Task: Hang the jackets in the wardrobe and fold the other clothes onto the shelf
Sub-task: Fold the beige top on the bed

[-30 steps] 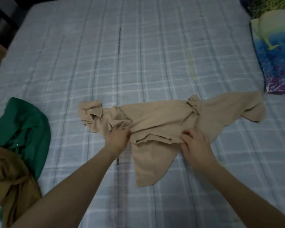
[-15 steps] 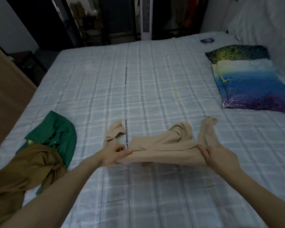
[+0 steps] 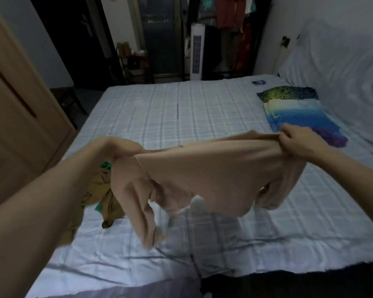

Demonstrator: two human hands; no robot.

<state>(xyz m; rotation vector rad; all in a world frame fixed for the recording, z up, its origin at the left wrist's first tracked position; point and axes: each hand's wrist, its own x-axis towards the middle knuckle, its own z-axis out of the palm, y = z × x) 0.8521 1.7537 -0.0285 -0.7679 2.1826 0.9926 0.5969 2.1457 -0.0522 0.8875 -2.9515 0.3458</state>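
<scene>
A beige garment (image 3: pixel 211 175) hangs in the air above the bed (image 3: pixel 181 112), stretched between my two hands. My left hand (image 3: pixel 119 149) grips its left end, and a sleeve dangles below that hand. My right hand (image 3: pixel 297 143) pinches the right end, where another part droops down. A brown garment (image 3: pixel 99 194) lies crumpled on the bed's left side with a green garment (image 3: pixel 105 165) under it, both partly hidden behind my left arm and the beige cloth.
A colourful pillow (image 3: pixel 297 112) lies on the bed's right side, with a small dark object (image 3: pixel 259 82) beyond it. A wooden wardrobe (image 3: pixel 15 104) stands at the left. A white tower fan (image 3: pixel 196 52) and hanging clothes (image 3: pixel 233 16) are beyond the bed.
Both hands have lifted the beige garment off the bed and pulled it taut in the air. My view has tilted up, showing the far room.
</scene>
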